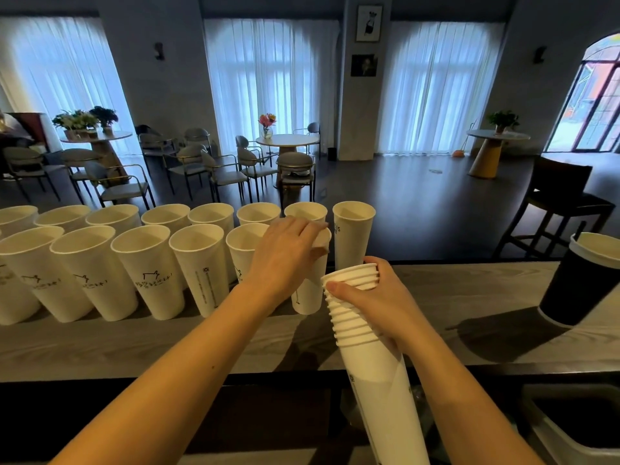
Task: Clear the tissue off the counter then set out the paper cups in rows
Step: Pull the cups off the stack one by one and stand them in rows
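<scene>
Two rows stand on the table (469, 297). Left hand (285, 253) grasps a cup (310, 290); seat it square beside the stack (362, 317), which right hand (379, 293) clasps.

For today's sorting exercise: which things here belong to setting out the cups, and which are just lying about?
Job:
white cups in rows
cup being placed, left hand
nested stack, right hand
counter

Lying about:
black cup
stool

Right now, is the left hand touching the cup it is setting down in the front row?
Touching. The head view shows the left hand with its fingers curled over the rim of the front-row cup, which stands on the counter.
</scene>
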Tool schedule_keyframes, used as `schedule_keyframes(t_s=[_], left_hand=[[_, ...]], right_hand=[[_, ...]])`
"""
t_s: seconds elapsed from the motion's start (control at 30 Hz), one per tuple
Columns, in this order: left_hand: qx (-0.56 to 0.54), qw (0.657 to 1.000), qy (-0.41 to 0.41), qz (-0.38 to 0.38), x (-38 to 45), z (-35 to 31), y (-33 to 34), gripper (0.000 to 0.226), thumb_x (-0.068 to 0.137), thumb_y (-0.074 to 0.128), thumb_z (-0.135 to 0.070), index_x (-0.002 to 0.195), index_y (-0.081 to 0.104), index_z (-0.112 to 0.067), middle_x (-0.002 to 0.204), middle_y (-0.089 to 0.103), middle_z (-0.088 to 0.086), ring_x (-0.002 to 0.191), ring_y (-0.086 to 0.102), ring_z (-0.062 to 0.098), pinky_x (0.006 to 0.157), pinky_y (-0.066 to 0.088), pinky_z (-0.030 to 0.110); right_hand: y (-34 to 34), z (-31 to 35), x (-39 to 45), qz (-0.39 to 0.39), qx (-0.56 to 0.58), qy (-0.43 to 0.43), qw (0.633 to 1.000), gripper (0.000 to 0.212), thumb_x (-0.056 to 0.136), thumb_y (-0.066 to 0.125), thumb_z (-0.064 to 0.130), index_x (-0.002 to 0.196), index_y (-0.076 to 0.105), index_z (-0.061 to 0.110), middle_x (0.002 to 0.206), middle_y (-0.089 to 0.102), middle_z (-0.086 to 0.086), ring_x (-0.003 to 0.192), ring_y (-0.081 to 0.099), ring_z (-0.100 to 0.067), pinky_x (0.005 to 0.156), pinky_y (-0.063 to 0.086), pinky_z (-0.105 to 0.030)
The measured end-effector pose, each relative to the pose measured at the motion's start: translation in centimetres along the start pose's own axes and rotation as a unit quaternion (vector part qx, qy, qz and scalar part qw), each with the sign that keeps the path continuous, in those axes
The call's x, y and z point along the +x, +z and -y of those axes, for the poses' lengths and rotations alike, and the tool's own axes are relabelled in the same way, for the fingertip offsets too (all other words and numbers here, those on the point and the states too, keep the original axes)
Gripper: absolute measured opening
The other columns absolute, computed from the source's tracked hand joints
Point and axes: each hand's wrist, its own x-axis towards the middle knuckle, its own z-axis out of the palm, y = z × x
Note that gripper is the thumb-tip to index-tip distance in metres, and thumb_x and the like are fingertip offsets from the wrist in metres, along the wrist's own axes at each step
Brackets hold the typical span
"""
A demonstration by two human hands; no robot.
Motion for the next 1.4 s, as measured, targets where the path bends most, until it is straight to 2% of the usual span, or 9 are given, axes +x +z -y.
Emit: schedule_keyframes(t_s=[0.07,0.2,0.27,0.47,0.63,0.7,0.9,1.1,1.4], left_hand=[[-0.115,0.993,0.006,-0.017,-0.1,-1.6,-1.3,0.030,0.095,0.052,-0.034,0.120,0.062,-0.022,0.113,0.068,0.000,0.106,0.060,0.016,0.088,0.047,0.034],[-0.302,0.918,-0.022,0.258,0.1,-3.7,-3.1,0.018,0.099,0.049,-0.033,0.098,0.067,-0.029,0.084,0.066,-0.010,0.079,0.061,0.004,0.069,0.045,0.022],[-0.316,0.905,-0.022,0.286,0.5,-3.9,-3.4,0.016,0.096,0.056,-0.032,0.093,0.070,-0.026,0.081,0.068,-0.007,0.078,0.063,0.008,0.070,0.049,0.024],[-0.386,0.891,-0.109,0.212,2.0,-4.0,-3.9,0.009,0.084,0.072,-0.033,0.087,0.070,-0.025,0.083,0.071,-0.007,0.080,0.067,0.011,0.072,0.055,0.026],[-0.326,0.919,-0.157,-0.157,5.3,-3.5,-5.8,0.021,0.092,0.061,-0.035,0.107,0.064,-0.020,0.091,0.061,-0.011,0.085,0.062,0.010,0.072,0.054,0.024],[-0.290,0.920,-0.121,-0.233,6.2,-3.3,-6.3,0.022,0.093,0.059,-0.033,0.104,0.063,-0.014,0.092,0.062,-0.007,0.085,0.062,0.015,0.081,0.054,0.039],[-0.133,0.990,-0.005,-0.046,5.5,-5.1,-1.2,0.011,0.092,0.057,-0.033,0.095,0.060,-0.023,0.097,0.070,-0.001,0.101,0.060,0.029,0.097,0.036,0.044],[-0.072,0.995,0.020,0.062,3.6,-5.2,3.9,0.009,0.091,0.058,-0.038,0.089,0.060,-0.030,0.099,0.071,-0.003,0.104,0.059,0.024,0.101,0.032,0.041],[0.015,0.998,0.048,0.047,3.5,-5.3,4.7,0.007,0.088,0.066,-0.034,0.088,0.064,-0.027,0.093,0.073,-0.001,0.102,0.063,0.022,0.108,0.020,0.050]], right_hand=[[-0.3,0.1,0.1,-0.001,0.002,0.013,1.000,0.095,0.051,0.083,0.073,0.129,0.048,0.034,0.107,0.067,0.015,0.090,0.068,-0.005,0.059,0.051,-0.021],[-0.9,0.1,0.2,0.005,-0.040,0.014,0.999,0.091,0.054,0.080,0.076,0.120,0.063,0.017,0.096,0.074,0.000,0.082,0.071,-0.013,0.057,0.053,-0.025],[-1.4,0.2,-0.2,0.005,-0.049,0.005,0.999,0.090,0.053,0.080,0.076,0.121,0.063,0.019,0.100,0.074,0.000,0.088,0.072,-0.015,0.063,0.056,-0.027],[-2.7,0.4,-1.4,0.003,-0.062,0.005,0.998,0.088,0.049,0.079,0.078,0.116,0.063,0.024,0.101,0.074,0.003,0.089,0.072,-0.012,0.072,0.060,-0.034],[-3.7,0.2,-2.0,-0.027,-0.051,0.035,0.998,0.088,0.043,0.082,0.079,0.111,0.057,0.030,0.098,0.070,0.009,0.083,0.069,-0.007,0.051,0.052,-0.016],[-4.0,0.0,-2.0,-0.046,-0.025,0.056,0.997,0.082,0.043,0.084,0.076,0.105,0.052,0.033,0.096,0.066,0.010,0.079,0.067,-0.008,0.038,0.045,-0.009],[-5.3,0.0,-1.2,-0.073,-0.017,0.060,0.995,0.089,0.043,0.085,0.075,0.111,0.066,0.021,0.093,0.076,0.002,0.076,0.074,-0.011,0.051,0.052,-0.022],[-5.9,-0.9,-1.5,-0.072,-0.019,0.091,0.993,0.089,0.048,0.085,0.071,0.116,0.049,0.027,0.096,0.063,0.009,0.081,0.065,-0.010,0.049,0.046,-0.019],[-5.3,-1.4,-1.3,-0.064,-0.003,0.084,0.994,0.087,0.058,0.086,0.064,0.125,0.048,0.024,0.098,0.063,0.010,0.082,0.065,-0.008,0.043,0.045,-0.011]])
